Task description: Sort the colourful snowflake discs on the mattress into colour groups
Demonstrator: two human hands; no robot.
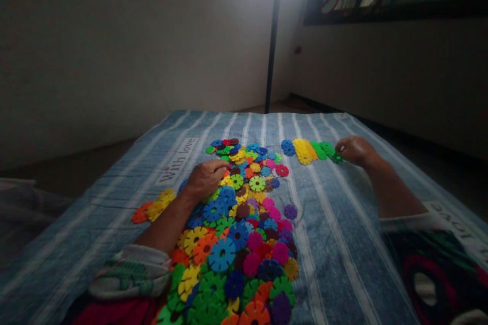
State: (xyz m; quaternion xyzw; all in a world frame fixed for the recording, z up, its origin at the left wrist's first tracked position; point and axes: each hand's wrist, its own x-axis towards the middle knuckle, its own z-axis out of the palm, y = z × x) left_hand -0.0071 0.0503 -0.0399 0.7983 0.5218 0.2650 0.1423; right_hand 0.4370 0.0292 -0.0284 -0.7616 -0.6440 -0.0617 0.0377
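Note:
A long pile of notched plastic discs in many colours runs down the middle of the cloth. My left hand rests over the pile's upper left side, fingers closed together; what they hold, if anything, is hidden. To the right, my right hand has its fingers pinched at the green end of a row of overlapping discs, blue, yellow and green. Beside my left forearm lie yellow and orange discs, partly covered by the arm.
A striped blue cloth covers the table. One purple disc lies just right of the pile. Behind the far edge stands a dark pole, with walls beyond and a window frame at the upper right.

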